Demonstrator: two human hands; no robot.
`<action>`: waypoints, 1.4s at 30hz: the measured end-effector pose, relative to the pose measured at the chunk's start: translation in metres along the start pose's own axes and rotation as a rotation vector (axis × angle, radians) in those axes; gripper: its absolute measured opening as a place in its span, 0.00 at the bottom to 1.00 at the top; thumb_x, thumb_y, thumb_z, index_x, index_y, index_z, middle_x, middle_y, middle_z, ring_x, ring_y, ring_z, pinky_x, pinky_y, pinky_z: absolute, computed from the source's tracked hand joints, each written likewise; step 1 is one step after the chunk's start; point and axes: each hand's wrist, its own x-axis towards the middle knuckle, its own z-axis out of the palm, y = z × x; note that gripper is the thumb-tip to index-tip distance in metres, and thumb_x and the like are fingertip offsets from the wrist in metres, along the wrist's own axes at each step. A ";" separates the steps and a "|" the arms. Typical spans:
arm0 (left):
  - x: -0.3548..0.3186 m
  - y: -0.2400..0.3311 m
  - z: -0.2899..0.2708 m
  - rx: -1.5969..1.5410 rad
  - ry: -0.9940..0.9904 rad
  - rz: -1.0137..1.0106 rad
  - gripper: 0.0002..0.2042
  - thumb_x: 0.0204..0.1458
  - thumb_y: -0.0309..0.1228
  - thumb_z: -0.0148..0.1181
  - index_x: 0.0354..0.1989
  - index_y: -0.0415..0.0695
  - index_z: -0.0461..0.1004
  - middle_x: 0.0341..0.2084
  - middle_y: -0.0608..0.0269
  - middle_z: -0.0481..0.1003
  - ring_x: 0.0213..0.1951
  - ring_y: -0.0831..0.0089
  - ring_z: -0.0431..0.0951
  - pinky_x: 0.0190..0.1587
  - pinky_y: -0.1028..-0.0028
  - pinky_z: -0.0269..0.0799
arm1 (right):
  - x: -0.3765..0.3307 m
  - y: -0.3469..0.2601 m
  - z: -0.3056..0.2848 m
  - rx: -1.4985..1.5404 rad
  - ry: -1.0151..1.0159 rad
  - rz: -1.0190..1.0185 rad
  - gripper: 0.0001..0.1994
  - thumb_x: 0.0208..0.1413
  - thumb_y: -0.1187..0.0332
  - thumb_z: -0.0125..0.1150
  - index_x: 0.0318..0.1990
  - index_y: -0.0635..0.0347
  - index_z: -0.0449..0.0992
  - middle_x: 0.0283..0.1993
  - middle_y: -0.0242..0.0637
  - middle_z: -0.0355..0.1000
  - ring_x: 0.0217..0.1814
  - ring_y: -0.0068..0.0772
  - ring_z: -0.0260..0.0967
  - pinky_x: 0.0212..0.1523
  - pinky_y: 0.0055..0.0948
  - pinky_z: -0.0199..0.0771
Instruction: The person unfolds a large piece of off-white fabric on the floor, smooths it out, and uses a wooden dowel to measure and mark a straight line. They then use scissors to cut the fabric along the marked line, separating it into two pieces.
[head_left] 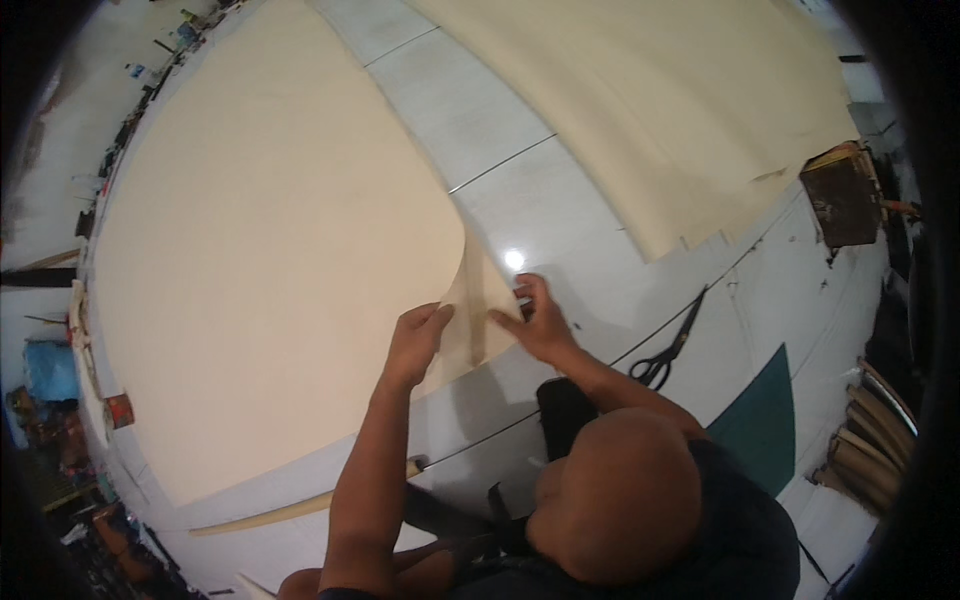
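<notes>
A large cream sheet [270, 270] lies flat on a white surface [560, 200]. Its near right corner [478, 300] is lifted and folded up. My left hand [415, 342] grips this raised corner from the left side. My right hand [538, 320] pinches the same corner at its right edge, fingers pressed on the white surface beside it. Both forearms reach up from the lower edge, past a head and a dark shirt [700, 520] at the bottom of the view.
A second stack of cream sheets [680, 120] covers the upper right. Black scissors [667, 352] lie right of my hands. A green mat [765, 420], a brown box [845, 195], a long wooden strip [300, 510] and a small red tin [118, 410] are around.
</notes>
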 end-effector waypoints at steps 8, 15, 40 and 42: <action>-0.013 -0.002 0.030 0.540 0.068 0.276 0.21 0.55 0.42 0.58 0.52 0.42 0.76 0.49 0.49 0.73 0.56 0.55 0.69 0.62 0.51 0.53 | 0.063 -0.038 -0.066 -0.459 0.160 -0.015 0.19 0.55 0.55 0.60 0.49 0.56 0.75 0.46 0.38 0.76 0.46 0.41 0.74 0.48 0.39 0.73; -0.012 -0.022 0.063 0.876 0.252 0.549 0.19 0.50 0.40 0.62 0.50 0.50 0.75 0.54 0.55 0.68 0.58 0.52 0.64 0.60 0.31 0.42 | 0.185 -0.046 -0.247 -1.043 0.750 0.032 0.40 0.53 0.39 0.56 0.67 0.54 0.56 0.68 0.47 0.55 0.68 0.48 0.55 0.62 0.49 0.61; 0.023 -0.042 0.066 0.858 0.403 0.599 0.13 0.45 0.35 0.66 0.39 0.49 0.75 0.44 0.58 0.67 0.52 0.57 0.65 0.66 0.37 0.35 | 0.148 -0.074 -0.204 -0.589 0.082 -0.128 0.19 0.59 0.53 0.58 0.47 0.60 0.76 0.44 0.42 0.76 0.47 0.38 0.73 0.50 0.35 0.71; 0.023 -0.043 0.067 0.870 0.414 0.623 0.14 0.45 0.35 0.66 0.40 0.48 0.74 0.43 0.57 0.67 0.51 0.56 0.65 0.66 0.36 0.36 | 0.181 -0.062 -0.250 -0.599 0.531 -0.138 0.17 0.57 0.56 0.59 0.45 0.58 0.76 0.43 0.43 0.75 0.49 0.40 0.72 0.50 0.37 0.71</action>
